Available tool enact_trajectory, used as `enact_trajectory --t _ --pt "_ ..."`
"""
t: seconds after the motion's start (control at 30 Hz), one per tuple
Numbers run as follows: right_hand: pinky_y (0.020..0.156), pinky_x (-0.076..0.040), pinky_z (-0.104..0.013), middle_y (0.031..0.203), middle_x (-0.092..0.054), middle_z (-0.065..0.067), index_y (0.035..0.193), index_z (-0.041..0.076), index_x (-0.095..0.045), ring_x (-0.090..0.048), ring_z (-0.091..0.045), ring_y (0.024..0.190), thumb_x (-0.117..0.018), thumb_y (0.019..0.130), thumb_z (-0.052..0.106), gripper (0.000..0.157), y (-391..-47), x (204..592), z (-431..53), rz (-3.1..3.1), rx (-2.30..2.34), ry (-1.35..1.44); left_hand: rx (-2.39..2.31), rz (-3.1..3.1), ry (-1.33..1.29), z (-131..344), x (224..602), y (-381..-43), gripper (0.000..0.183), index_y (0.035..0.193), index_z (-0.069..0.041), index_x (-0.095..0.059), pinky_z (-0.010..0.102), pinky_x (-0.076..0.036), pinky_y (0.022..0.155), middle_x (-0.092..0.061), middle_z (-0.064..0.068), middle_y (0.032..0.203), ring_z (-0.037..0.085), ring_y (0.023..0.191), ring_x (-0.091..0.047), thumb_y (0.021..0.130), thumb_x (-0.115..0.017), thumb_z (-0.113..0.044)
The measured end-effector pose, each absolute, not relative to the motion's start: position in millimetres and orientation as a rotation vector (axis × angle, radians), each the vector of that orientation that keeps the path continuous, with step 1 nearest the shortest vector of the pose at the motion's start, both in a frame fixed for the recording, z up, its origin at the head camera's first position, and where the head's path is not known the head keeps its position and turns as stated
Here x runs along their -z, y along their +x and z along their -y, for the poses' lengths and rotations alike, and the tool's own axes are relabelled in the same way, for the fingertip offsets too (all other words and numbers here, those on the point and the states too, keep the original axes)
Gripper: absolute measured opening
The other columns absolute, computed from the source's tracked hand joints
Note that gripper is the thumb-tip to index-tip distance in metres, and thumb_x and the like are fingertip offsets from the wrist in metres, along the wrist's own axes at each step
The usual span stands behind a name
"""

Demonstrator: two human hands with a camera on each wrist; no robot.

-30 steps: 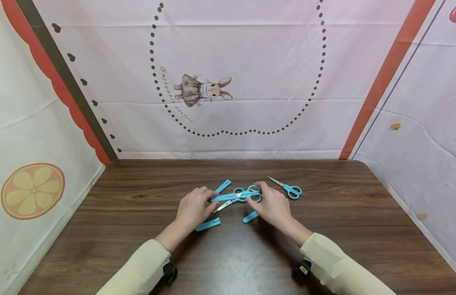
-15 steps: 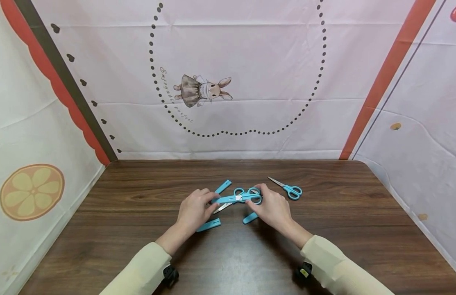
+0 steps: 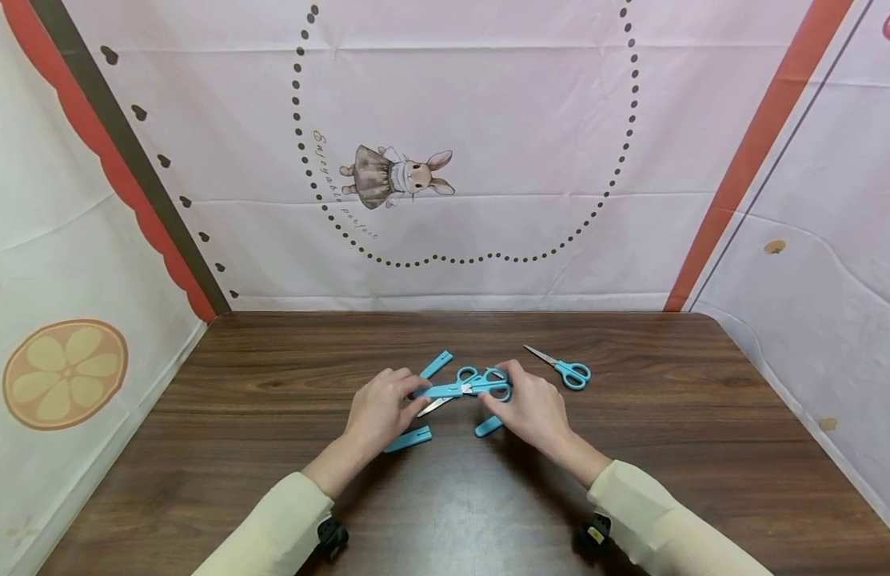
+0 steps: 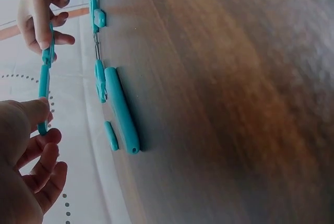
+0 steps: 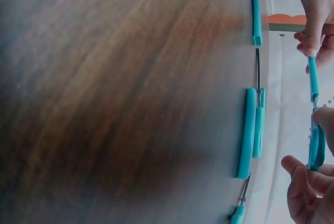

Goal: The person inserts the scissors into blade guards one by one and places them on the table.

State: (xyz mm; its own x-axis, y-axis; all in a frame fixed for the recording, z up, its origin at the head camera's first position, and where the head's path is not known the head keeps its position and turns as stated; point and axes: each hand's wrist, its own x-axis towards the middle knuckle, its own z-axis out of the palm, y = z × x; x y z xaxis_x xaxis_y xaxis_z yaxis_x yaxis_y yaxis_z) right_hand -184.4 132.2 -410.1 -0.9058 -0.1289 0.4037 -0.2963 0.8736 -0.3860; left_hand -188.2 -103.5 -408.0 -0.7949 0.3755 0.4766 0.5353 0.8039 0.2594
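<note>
My left hand [image 3: 376, 412] pinches a light-blue blade cover [image 3: 443, 390] between thumb and fingers, over the middle of the table. Opposite it, my right hand [image 3: 534, 404] grips a pair of light-blue scissors [image 5: 316, 140] by the handles. The blades point left into the cover's mouth, and a short silver part shows between cover and handles. Both wrist views show the pair held in line above the tabletop. Beneath them in the head view lies a second pair of scissors [image 3: 433, 406], blade pointing left, partly hidden by the held ones.
A third pair of scissors [image 3: 574, 374] lies at the back right of the brown table [image 3: 272, 344]. Loose blue covers lie around the hands: one behind [image 3: 437, 364], one in front of the left hand [image 3: 410, 438], one near the right thumb [image 3: 489, 425]. Fabric backdrops [image 3: 488, 160] surround the table.
The held scissors and cover have dipped slightly toward me and turned a little, so the cover looks narrower. Both hands keep their hold; the things on the table have not moved.
</note>
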Motion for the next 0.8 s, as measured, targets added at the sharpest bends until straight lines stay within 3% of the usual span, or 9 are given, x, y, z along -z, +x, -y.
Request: enact_trajectory --t 0.8 --pt "0.04 -0.03 -0.025 0.059 -0.054 0.008 0.111 0.013 -0.058 -0.037 -0.006 0.04 -0.074 0.074 0.039 0.048 -182.1 398.6 -130.8 2.677 -0.687 0.296 0.525 2.542 -0.695 98.4 401.3 -186.7 0.016 0.092 -0.021 -0.071 0.018 -0.039 0.052 -0.061 -0.01 0.077 0.003 0.067 -0.049 0.077 -0.075 -0.025"
